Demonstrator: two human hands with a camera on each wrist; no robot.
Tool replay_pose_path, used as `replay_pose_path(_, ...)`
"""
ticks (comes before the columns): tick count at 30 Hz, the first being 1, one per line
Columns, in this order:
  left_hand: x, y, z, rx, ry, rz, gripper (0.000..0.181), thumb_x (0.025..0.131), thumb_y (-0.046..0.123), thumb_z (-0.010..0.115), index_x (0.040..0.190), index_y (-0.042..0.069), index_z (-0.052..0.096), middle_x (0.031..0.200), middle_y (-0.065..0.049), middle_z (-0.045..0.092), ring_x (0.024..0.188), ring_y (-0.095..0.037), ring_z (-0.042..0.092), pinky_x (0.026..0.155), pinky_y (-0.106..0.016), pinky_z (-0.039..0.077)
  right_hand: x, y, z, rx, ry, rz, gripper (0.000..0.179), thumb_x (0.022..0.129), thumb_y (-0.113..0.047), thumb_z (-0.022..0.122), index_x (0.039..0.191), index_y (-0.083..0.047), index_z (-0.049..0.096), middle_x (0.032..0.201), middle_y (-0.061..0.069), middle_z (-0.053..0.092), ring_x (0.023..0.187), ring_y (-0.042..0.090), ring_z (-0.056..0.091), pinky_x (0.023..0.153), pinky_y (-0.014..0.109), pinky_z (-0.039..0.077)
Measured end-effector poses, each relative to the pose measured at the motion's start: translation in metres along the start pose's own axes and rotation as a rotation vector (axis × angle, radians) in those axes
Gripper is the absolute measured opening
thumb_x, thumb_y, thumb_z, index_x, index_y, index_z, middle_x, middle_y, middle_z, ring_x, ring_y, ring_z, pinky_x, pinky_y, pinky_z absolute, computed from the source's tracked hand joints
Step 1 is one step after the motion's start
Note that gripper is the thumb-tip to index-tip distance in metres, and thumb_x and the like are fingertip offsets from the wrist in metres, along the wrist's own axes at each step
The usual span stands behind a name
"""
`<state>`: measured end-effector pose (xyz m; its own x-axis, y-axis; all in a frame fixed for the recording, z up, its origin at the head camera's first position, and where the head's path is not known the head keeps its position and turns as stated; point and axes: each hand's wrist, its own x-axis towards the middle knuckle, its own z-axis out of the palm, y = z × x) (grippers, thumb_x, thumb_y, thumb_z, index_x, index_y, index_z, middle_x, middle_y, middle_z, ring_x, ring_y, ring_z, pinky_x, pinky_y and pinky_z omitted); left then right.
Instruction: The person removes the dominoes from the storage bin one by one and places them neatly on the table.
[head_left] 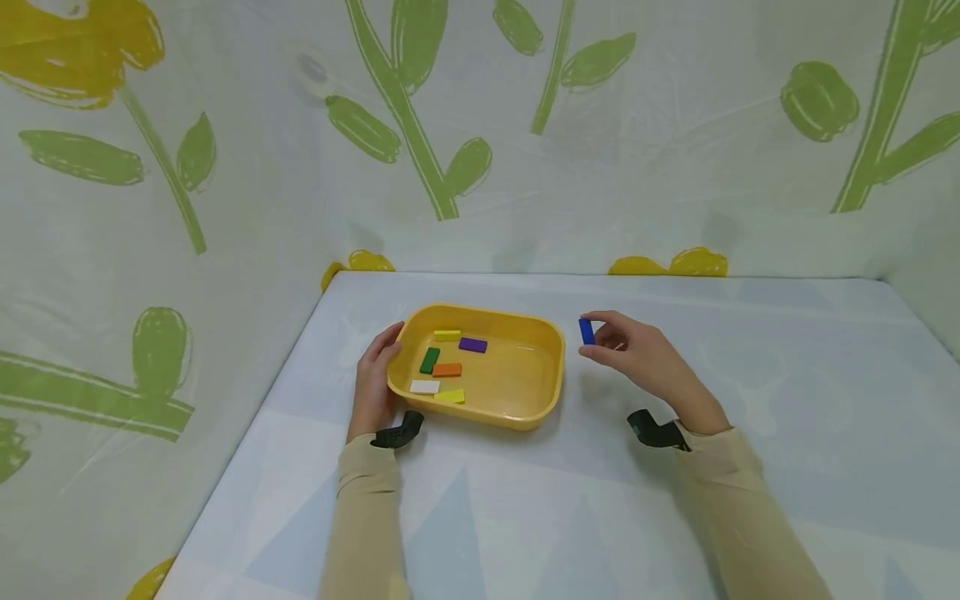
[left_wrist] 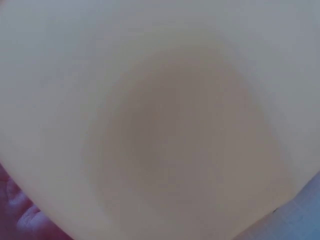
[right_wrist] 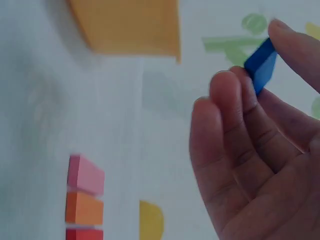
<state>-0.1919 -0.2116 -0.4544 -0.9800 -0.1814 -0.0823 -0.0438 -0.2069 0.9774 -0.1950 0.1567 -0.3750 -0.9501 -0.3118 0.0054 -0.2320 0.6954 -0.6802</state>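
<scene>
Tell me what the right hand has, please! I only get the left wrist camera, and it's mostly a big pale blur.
Observer: The right hand pinches a blue block.
Child: Cool! Are there more blocks?
Observer: Yes, six blocks lie inside a yellow tray.
Child: Any outside the tray?
Observer: The right wrist view shows a pink block, an orange block and a red block in a row.
</scene>
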Motion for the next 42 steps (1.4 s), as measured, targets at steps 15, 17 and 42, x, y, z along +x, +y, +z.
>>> replay_pose_path(15, -0.002, 0.002, 0.001, -0.002, 0.008, -0.030, 0.033, 0.093, 0.025, 0.046, 0.126, 0.023, 0.050, 0.131, 0.008, 0.042, 0.117, -0.013, 0.042, 0.095, -0.025, 0.038, -0.016, 0.061, -0.043, -0.042, 0.007, 0.225, 0.073, 0.079, -0.058, 0.052, 0.136, -0.015, 0.033, 0.111, 0.014, 0.050, 0.100, 0.030, 0.045, 0.079, 0.049, 0.044)
replay_pose_path(17, -0.002, 0.001, 0.001, -0.002, 0.013, -0.029, 0.032, 0.092, 0.026, 0.046, 0.124, 0.024, 0.051, 0.130, 0.009, 0.043, 0.116, -0.012, 0.042, 0.095, -0.025, 0.038, -0.018, 0.069, -0.046, -0.069, -0.002, 0.248, 0.074, 0.080, -0.056, 0.052, 0.136, -0.012, 0.032, 0.110, 0.016, 0.050, 0.098, 0.030, 0.046, 0.078, 0.048, 0.045)
replay_pose_path(42, 0.000, 0.000, 0.001, -0.022, -0.001, 0.002, 0.033, 0.091, 0.028, 0.049, 0.124, 0.023, 0.052, 0.130, 0.008, 0.043, 0.116, -0.013, 0.043, 0.093, -0.024, 0.039, -0.019, 0.115, -0.047, -0.160, -0.120, 0.294, 0.073, 0.080, -0.050, 0.057, 0.128, 0.000, 0.037, 0.092, 0.014, 0.052, 0.081, 0.025, 0.046, 0.062, 0.029, 0.042)
